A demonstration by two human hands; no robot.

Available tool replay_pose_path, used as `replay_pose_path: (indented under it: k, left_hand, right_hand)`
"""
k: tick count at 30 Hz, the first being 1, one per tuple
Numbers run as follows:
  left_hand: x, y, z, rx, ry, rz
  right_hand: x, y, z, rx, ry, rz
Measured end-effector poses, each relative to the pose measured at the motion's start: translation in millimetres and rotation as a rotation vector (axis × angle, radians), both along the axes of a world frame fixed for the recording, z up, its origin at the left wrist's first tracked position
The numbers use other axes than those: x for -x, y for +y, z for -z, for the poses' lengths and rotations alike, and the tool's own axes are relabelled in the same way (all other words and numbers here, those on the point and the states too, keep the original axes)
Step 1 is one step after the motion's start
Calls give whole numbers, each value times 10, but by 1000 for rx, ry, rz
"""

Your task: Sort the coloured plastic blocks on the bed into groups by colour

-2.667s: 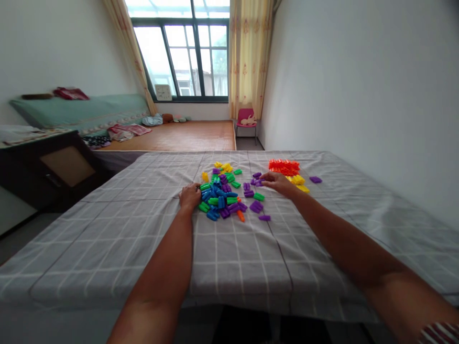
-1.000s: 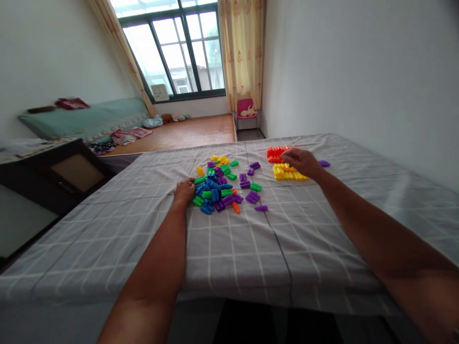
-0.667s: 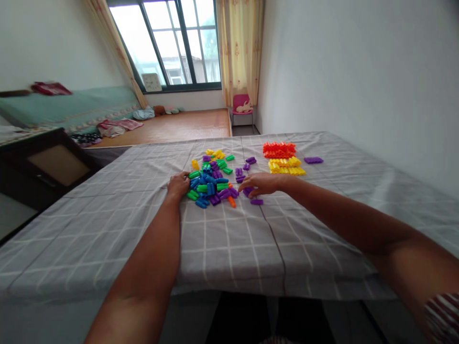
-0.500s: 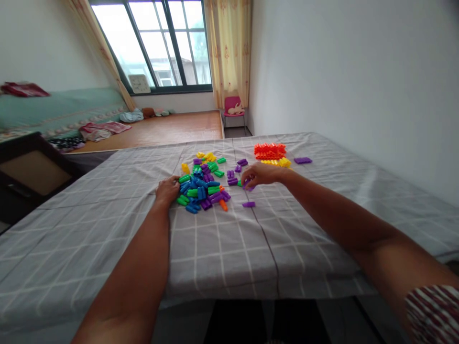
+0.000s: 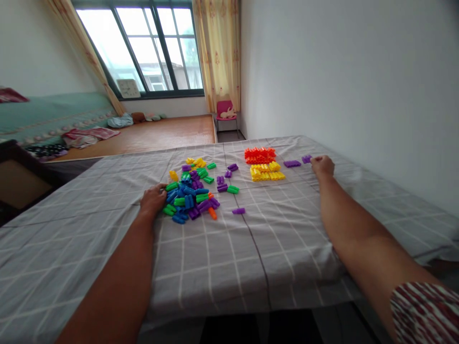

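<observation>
Out at the right, my right hand (image 5: 323,166) is closed in a pinch on a purple plastic block (image 5: 307,158), low over the cloth. Just left of that block lies a purple row (image 5: 292,164) of similar pieces. My left hand (image 5: 153,198) rests on the cloth with its fingers loosely out, touching the left edge of a mixed pile of bullet-shaped plastic blocks (image 5: 189,201) in blue, green and purple. Some of its fingertips are hard to make out. Beside the pile are loose purple blocks (image 5: 222,188), a green block (image 5: 233,189) and a lone purple block (image 5: 238,210).
Orange-red blocks (image 5: 260,155) stand stacked in rows at the back, with yellow rows (image 5: 267,172) in front of them. A grey checked cloth (image 5: 215,258) covers the table. A white wall (image 5: 340,71) runs along the right; a pink chair (image 5: 225,109) stands beyond the table.
My right hand has moved right with a purple block, from beside the pile to beyond the purple row. The yellow rows now show fully. My left hand stays by the pile; the view has shifted slightly.
</observation>
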State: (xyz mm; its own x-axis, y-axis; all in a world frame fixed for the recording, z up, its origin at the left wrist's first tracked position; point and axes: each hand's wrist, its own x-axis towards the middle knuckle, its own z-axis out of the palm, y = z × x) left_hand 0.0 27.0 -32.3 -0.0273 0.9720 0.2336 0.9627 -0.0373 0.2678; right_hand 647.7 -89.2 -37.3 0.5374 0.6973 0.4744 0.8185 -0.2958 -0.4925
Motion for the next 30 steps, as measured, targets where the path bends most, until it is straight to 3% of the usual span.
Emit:
replay_pose_path:
  k: [4,13,17,19,20,24,26,28,30]
  left_hand:
    - [0,-8,-2,3,-3,4]
    - [0,-7,3,-2,5,21]
    - [-24,-38,-21,8,9,13]
    - [-34,-51,-26,11,8,5]
    - [-36,-54,-25,11,9,0]
    - [-32,-55,-6,-3,11,7]
    - [-30,-52,1,-5,8,18]
    - [-30,-49,6,-7,3,17]
    - [-31,-44,11,-10,-1,11]
  right_hand:
    - [171,73,-35,13,38,233]
    - [248,88,-10,77,-11,211]
    - [358,226,-155,-30,-39,202]
    - [538,339,-302,-84,-20,62]
    - [673,388,-382,-87,12,-77]
    - [1455,429,-601,98,146,-822]
    - [1895,369,-594,183,89,-1080]
    - [2278,303,-508,163,-14,-1207]
    - [2568,271,-379,118,-132,-1248]
